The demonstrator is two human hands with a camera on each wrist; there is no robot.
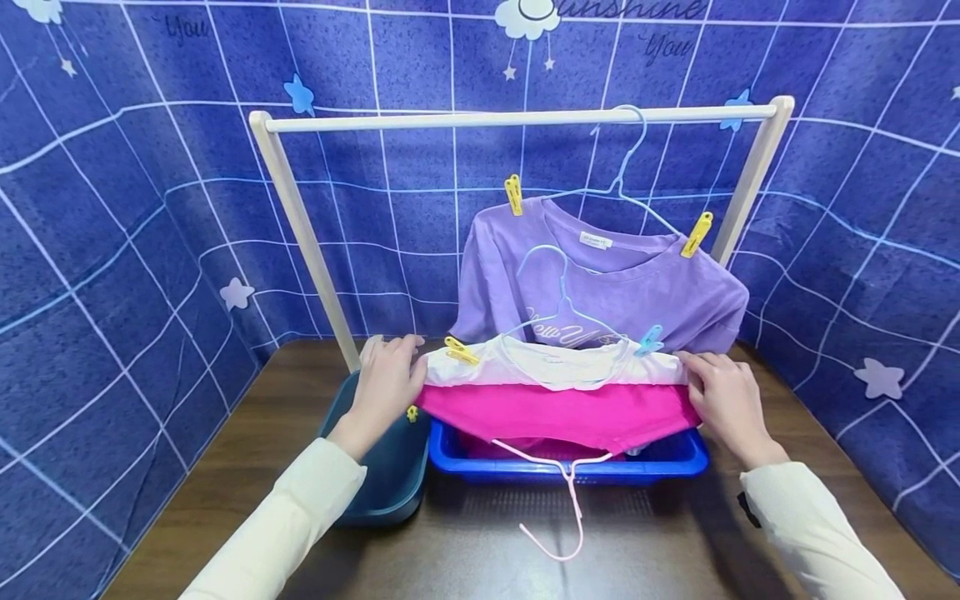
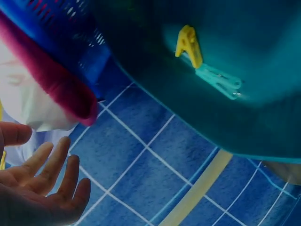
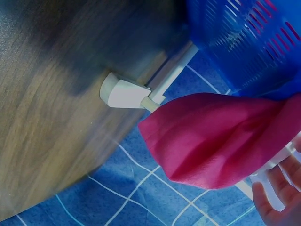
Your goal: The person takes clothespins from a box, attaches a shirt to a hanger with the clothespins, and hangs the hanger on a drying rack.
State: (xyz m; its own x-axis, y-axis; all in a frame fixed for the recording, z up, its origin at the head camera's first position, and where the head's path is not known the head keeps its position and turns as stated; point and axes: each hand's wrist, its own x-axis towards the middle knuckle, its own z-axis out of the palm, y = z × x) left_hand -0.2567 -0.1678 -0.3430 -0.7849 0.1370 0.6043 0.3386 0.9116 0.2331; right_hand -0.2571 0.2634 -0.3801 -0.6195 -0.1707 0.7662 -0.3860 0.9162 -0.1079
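Note:
A white shirt (image 1: pixel 472 369) on a light-blue hanger (image 1: pixel 564 292) has a bright pink garment (image 1: pixel 555 412) lying across its lower front. A yellow clip (image 1: pixel 461 351) and a blue clip (image 1: pixel 651 339) sit at its shoulders. Beside the shirt's left end is my left hand (image 1: pixel 386 379), fingers spread and thumb apart from them in the left wrist view. At the opposite end my right hand (image 1: pixel 727 396) pinches the white edge between thumb and fingers. A pink hanger (image 1: pixel 573 492) pokes out below the pink garment, hook toward me.
Below the clothes stands a blue basket (image 1: pixel 570 473) with cloth inside. A teal bin (image 1: pixel 386 492) to its left contains a yellow clip (image 2: pixel 189 45) and a teal clip (image 2: pixel 218 81). Behind, a purple shirt (image 1: pixel 600 283) hangs from a white rack (image 1: pixel 450 121), clipped in yellow.

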